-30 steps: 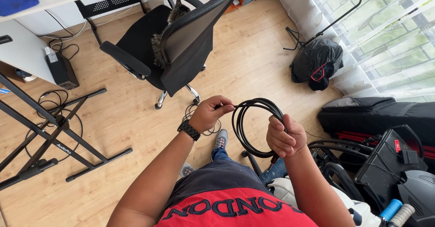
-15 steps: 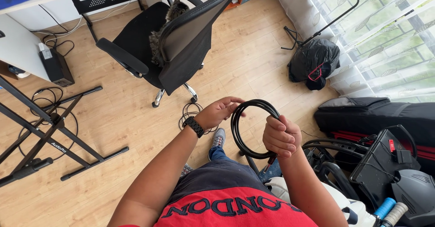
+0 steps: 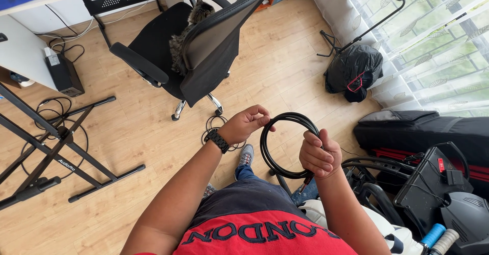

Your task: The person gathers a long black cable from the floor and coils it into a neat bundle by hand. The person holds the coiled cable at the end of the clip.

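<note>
A black cable [image 3: 275, 155] is wound into a round coil and held in front of my chest. My right hand [image 3: 320, 154] is closed around the right side of the coil, with a plug end hanging below the fist. My left hand [image 3: 245, 123], with a black watch on its wrist, pinches the cable at the coil's upper left between fingertips and thumb.
A black office chair [image 3: 204, 46] with a furry cat on its seat stands ahead. A black keyboard stand [image 3: 56, 148] is at left, loose cables [image 3: 216, 127] lie on the wooden floor, a black bag [image 3: 355, 70] sits by the curtain, and black cases and gear [image 3: 428, 148] crowd the right.
My left hand let its fingers open along the coil's top half a second ago and now pinches the cable again. The coil and my right hand have barely moved.
</note>
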